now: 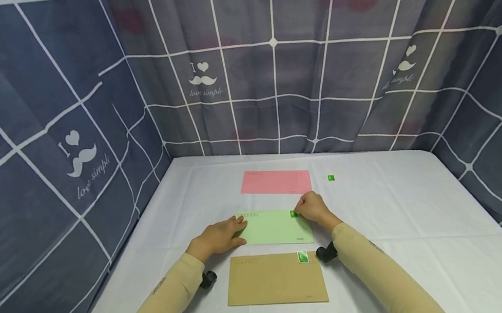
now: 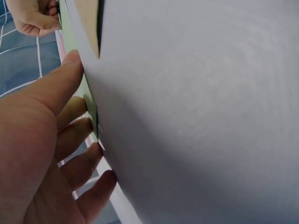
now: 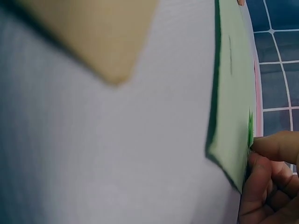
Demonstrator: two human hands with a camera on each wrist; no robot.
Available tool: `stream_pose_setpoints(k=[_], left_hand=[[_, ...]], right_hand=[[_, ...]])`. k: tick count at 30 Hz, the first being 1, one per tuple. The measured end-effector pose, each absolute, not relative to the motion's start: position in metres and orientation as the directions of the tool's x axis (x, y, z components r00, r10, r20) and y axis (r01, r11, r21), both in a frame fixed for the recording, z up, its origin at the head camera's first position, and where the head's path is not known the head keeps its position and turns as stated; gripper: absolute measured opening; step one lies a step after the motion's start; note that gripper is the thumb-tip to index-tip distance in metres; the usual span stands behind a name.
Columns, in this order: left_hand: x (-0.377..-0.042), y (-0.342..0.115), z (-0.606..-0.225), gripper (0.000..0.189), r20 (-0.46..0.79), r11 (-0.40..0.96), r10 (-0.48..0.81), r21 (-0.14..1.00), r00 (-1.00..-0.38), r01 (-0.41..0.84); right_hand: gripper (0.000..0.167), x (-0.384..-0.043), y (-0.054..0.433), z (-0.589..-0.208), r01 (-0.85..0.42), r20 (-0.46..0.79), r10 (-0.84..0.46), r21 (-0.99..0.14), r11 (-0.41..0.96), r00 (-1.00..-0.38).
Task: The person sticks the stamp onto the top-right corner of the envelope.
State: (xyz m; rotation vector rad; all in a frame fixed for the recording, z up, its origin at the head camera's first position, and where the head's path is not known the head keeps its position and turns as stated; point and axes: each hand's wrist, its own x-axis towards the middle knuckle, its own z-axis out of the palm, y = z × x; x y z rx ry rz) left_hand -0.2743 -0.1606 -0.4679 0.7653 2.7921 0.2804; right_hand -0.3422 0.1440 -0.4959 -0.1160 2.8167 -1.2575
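Note:
A light green envelope (image 1: 275,228) lies in the middle of the table. My left hand (image 1: 219,236) rests on its left edge, fingers spread, with the thumb lower down; the left wrist view shows those fingertips (image 2: 71,57) along the edge. At the envelope's upper right corner, my right hand (image 1: 312,206) pinches a small green stamp (image 1: 293,213) between thumb and forefinger. The right wrist view has this stamp (image 3: 251,126) standing at a slant over the envelope, its edge at the fingertips. The other right fingers are curled in.
Nearer me lies a brown envelope (image 1: 274,280) with a green stamp (image 1: 303,257) at its upper right. Farther back are a pink envelope (image 1: 277,181) and a loose green stamp (image 1: 331,178). A white cloth covers the table (image 1: 400,201); dark checked curtains (image 1: 246,74) surround it.

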Motion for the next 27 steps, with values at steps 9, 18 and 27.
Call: stream_pose_setpoints(k=[9,18,27], left_hand=[[-0.2744,-0.1603,-0.4650,0.064,-0.180,0.847,0.517,0.249,-0.837,0.470],[-0.2742,-0.1607,-0.4681,0.063,-0.183,0.847,0.516,0.254,-0.837,0.467],[-0.2739,-0.1607,-0.4681,0.063,-0.178,0.850,0.515,0.236,-0.839,0.472]], right_hand=[[0.025,-0.3440,0.1446,-0.4952,-0.066,-0.010,-0.105,-0.720,0.691,-0.994],[0.022,-0.3409,0.1437,-0.4933,-0.054,-0.019,-0.099,-0.727,0.685,-0.995],[0.023,-0.3399,0.1432,-0.4907,-0.029,-0.038,-0.081,-0.728,0.685,-0.996]])
